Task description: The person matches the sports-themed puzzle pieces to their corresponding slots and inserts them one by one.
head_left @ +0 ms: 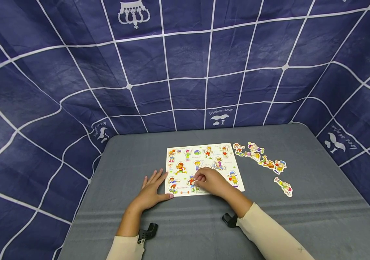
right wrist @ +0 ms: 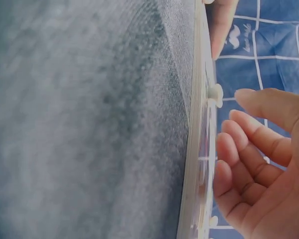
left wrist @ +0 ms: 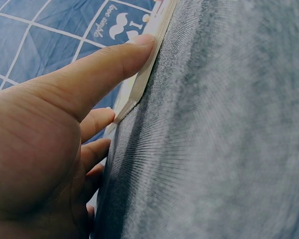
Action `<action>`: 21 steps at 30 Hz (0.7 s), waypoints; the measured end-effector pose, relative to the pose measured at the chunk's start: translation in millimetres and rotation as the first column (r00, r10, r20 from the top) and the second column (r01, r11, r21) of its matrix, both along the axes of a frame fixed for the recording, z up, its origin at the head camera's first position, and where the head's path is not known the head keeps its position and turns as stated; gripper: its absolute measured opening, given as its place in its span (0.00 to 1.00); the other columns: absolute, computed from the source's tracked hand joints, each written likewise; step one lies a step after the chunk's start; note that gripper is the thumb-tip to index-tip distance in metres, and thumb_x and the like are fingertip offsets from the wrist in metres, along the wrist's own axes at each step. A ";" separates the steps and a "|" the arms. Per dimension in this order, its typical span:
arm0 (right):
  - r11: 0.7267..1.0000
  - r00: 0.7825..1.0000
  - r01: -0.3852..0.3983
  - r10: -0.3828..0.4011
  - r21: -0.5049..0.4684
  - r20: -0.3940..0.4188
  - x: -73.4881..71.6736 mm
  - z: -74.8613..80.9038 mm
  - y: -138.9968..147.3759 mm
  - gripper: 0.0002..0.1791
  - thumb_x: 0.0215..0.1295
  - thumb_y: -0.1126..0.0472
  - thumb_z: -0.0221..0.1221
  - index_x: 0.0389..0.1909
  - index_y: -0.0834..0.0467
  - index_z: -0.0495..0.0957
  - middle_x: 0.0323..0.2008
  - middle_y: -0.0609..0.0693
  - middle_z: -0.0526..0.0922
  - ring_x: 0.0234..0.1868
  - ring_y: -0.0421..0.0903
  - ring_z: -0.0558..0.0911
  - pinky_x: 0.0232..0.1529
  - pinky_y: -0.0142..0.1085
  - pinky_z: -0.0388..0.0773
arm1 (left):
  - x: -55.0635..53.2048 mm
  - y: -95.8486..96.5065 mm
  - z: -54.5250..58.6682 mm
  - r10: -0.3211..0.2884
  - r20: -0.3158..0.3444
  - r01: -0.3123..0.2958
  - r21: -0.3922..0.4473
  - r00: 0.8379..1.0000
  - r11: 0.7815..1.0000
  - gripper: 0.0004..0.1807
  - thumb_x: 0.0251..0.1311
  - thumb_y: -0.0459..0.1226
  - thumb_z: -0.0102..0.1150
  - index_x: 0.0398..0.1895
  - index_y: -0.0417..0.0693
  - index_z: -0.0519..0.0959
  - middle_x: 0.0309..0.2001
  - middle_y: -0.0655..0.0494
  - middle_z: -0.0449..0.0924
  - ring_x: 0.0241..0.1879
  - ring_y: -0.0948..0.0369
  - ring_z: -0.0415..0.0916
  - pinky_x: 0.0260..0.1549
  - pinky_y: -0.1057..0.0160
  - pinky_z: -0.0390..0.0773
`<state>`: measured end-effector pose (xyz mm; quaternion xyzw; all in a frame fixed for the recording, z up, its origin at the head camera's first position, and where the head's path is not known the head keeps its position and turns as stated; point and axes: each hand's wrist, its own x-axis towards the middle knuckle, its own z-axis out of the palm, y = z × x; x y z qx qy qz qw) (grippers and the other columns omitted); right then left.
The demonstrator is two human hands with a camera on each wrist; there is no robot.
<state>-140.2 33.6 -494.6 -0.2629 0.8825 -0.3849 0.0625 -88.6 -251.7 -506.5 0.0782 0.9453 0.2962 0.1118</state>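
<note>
A white wooden peg puzzle board (head_left: 218, 185), printed with children playing sports, lies on the grey table. My left hand (head_left: 150, 191) rests at its lower left corner with fingers spread; in the left wrist view the thumb (left wrist: 134, 52) presses on the board's edge. Above the lower middle of the board is my right hand (head_left: 212, 180), beside a figure in a red top and blue helmet (head_left: 192, 183). In the right wrist view, its loosely bent fingers (right wrist: 259, 169) hold nothing, and a small gap separates the thumb from a pale knob (right wrist: 218, 94).
Several loose figure pieces lie right of the board, among them a skateboarder (head_left: 238, 148), a blue-capped child (head_left: 280, 166) and one piece nearest the front (head_left: 283, 186). A navy checked cloth (head_left: 188, 57) surrounds the grey tabletop (head_left: 133, 155) at the back and sides.
</note>
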 end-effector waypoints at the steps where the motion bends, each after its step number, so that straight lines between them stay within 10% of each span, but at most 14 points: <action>1: 1.000 1.000 0.009 -0.009 -0.019 -0.007 -0.4 -0.5 1.0 0.03 0.62 0.62 0.68 0.34 0.55 0.83 0.30 0.43 0.79 0.32 0.34 0.75 0.37 0.29 0.75 | 0.1 0.0 -0.1 0.000 0.000 0.000 0.000 1.000 1.000 0.55 0.52 0.60 0.72 0.81 0.57 0.56 0.83 0.52 0.46 0.83 0.48 0.36 0.78 0.37 0.30; 21: 0.952 0.974 0.223 -0.208 -0.208 0.093 5.0 1.6 22.7 0.05 0.64 0.62 0.67 0.40 0.56 0.84 0.32 0.45 0.81 0.32 0.35 0.77 0.35 0.26 0.76 | -0.4 -0.6 -0.3 -0.002 0.002 0.002 0.004 1.000 1.000 0.55 0.52 0.60 0.72 0.81 0.57 0.56 0.83 0.52 0.46 0.83 0.47 0.36 0.78 0.37 0.30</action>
